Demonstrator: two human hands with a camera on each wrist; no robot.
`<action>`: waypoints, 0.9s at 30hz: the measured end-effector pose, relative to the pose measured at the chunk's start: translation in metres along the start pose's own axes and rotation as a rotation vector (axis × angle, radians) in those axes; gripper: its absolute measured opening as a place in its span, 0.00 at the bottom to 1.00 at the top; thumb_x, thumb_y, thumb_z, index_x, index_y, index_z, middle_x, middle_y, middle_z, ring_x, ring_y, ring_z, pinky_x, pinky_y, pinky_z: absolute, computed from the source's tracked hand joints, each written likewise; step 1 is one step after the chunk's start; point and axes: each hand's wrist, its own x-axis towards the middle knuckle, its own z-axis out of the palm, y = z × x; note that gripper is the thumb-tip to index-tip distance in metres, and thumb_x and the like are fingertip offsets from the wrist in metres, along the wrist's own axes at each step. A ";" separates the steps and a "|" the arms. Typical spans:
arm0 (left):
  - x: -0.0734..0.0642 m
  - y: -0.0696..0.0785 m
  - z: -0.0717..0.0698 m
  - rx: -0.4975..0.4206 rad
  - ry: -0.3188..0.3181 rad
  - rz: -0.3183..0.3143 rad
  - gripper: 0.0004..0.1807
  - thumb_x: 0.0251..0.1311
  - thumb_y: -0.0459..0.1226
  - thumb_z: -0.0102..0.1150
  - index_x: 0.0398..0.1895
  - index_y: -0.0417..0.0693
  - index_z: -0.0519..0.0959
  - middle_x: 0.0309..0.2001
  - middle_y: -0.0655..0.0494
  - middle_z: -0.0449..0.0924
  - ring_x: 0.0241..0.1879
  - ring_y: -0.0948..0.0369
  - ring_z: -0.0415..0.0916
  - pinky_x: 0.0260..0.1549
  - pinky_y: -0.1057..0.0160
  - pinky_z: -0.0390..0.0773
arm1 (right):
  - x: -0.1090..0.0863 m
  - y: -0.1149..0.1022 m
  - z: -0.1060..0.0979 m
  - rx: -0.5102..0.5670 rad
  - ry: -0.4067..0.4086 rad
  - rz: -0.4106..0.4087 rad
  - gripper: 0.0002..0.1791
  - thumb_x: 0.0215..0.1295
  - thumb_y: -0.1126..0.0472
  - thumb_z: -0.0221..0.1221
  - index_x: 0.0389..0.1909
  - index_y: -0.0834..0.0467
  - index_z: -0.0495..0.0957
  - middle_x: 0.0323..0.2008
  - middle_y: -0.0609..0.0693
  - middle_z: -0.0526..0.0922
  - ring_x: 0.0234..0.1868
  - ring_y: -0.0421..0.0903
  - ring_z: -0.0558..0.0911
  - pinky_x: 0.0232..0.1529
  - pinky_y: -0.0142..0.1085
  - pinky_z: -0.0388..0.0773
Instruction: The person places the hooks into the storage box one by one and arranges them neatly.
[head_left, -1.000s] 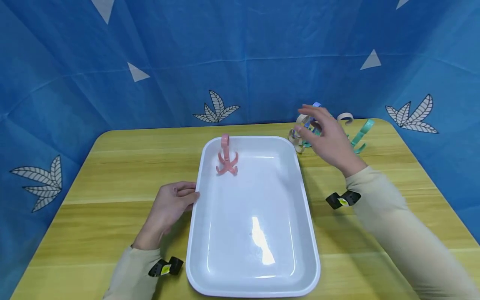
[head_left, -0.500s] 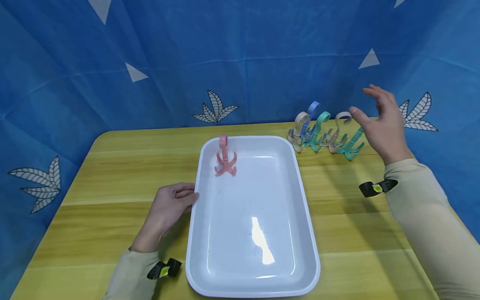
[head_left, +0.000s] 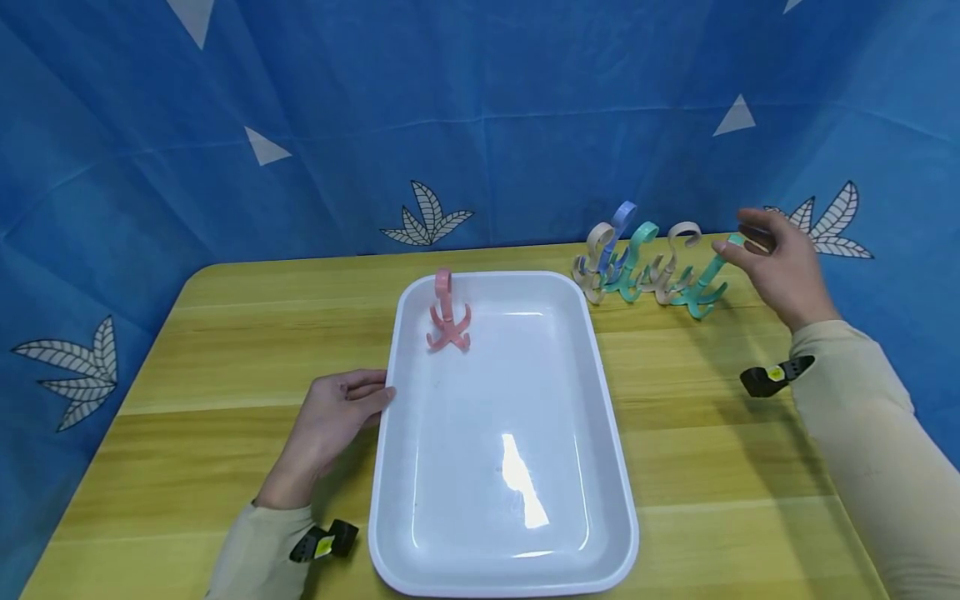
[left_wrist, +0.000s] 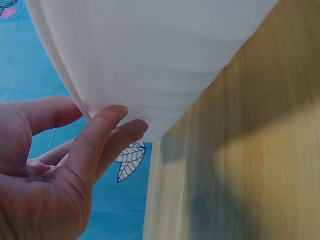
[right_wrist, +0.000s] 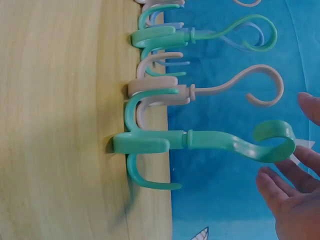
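Note:
My left hand [head_left: 330,421] pinches the left rim of a white tray [head_left: 495,433], thumb on the rim and fingers against the outer wall [left_wrist: 150,75]. Inside the tray's far left corner stands a pink multi-prong swivel hanger hook [head_left: 448,332]. At the back right, my right hand [head_left: 787,267] is spread beside the curled top of a green swivel hanger hook [right_wrist: 215,140], thumb and fingers apart on either side. In the right wrist view no firm grip on it shows. That green hook stands upright on its prongs, rightmost of a row.
Left of it stand a beige hook [head_left: 662,279], another green hook [head_left: 626,279], a blue hook [head_left: 613,242] and a second beige hook [head_left: 591,279], close together. A blue cloth [head_left: 480,125] hangs behind the wooden table [head_left: 247,333].
My right hand has moved right from over the row of hooks, then down beside the rightmost green hook's top. The left hand stays at the tray's rim.

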 end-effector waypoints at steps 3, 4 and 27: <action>0.000 0.000 0.000 0.001 -0.003 -0.003 0.19 0.66 0.32 0.59 0.58 0.30 0.76 0.50 0.38 0.81 0.47 0.52 0.81 0.43 0.61 0.84 | 0.000 0.002 0.001 0.013 0.001 0.015 0.38 0.71 0.44 0.55 0.76 0.51 0.55 0.74 0.54 0.55 0.74 0.50 0.55 0.70 0.51 0.60; 0.000 0.000 0.000 0.002 -0.004 -0.004 0.19 0.66 0.32 0.59 0.58 0.30 0.76 0.50 0.38 0.81 0.47 0.52 0.81 0.43 0.61 0.84 | 0.000 0.002 0.001 0.019 0.002 0.020 0.38 0.70 0.44 0.56 0.76 0.51 0.55 0.74 0.55 0.56 0.74 0.50 0.55 0.69 0.52 0.60; 0.001 -0.003 -0.003 0.010 -0.046 0.016 0.20 0.67 0.32 0.59 0.59 0.30 0.75 0.52 0.37 0.80 0.48 0.51 0.81 0.44 0.61 0.83 | -0.004 0.010 -0.015 0.041 0.050 0.005 0.24 0.69 0.53 0.60 0.64 0.52 0.72 0.47 0.34 0.75 0.49 0.32 0.74 0.41 0.17 0.71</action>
